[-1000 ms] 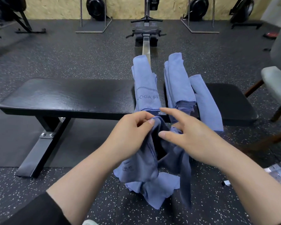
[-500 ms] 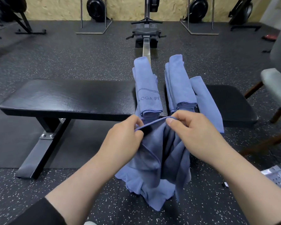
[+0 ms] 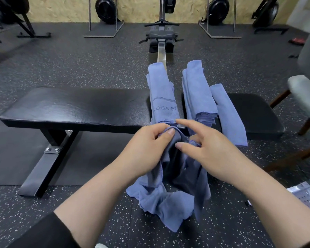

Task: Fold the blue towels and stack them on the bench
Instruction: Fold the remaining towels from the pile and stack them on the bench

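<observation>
- My left hand (image 3: pixel 149 149) has its fingers (image 3: pixel 169 131) curled, thumb and forefinger pinching the top hem of the loose blue towel (image 3: pixel 170 190).
- My right hand (image 3: pixel 211 149) sits just beside it, forefinger stretched out straight, thumb reaching toward the cloth; I cannot tell whether its lower fingers catch a fold of the towel or merely touch it.
- The towel I hold hangs crumpled from my hands, its lower end bunched on the speckled floor (image 3: pixel 79 212) in front of the tabletop (image 3: pixel 75 108).
- On the tabletop, just past my hands, lies a folded towel with lettering (image 3: pixel 164 104), laid lengthwise across it and overhanging the far edge.
- Beside it to the right sits a stack of folded towels (image 3: pixel 198 93), and touching that, a single narrow folded towel (image 3: pixel 227 115) drooping over the near edge.
- Further out: a rowing machine (image 3: pixel 161 35) on the floor behind, and a grey chair (image 3: pixel 304 90) at the right.
</observation>
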